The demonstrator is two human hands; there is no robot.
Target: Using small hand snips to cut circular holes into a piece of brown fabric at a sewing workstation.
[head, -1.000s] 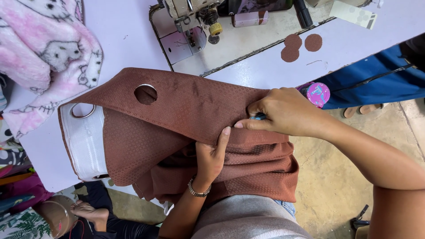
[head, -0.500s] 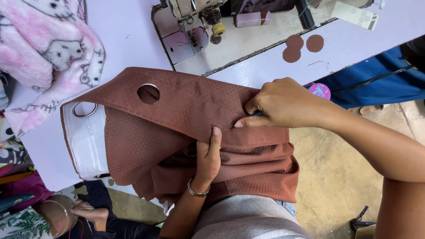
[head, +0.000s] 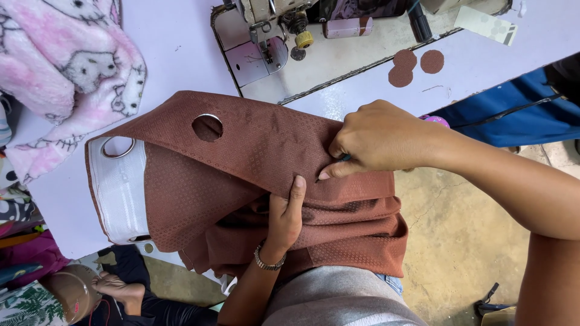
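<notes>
Both hands working folded brown eyelet curtain fabric at a sewing station.

The right hand, its grip closed on a thin dark tool barely visible at the fingertips, presses onto the upper fold. The left hand, fingers extended flat, rests on the bunched folds below. The fabric lies over the edge of the pale worktop; a cut round hole and a metal eyelet ring on white heading tape lie leftward. A sewing machine and two brown fabric discs sit beyond.

Left hand: reaching up from below, palm down, fingers lying extended and flat.
Right hand: coming in from the right, fingers curling, fingertips pinching together.
</notes>
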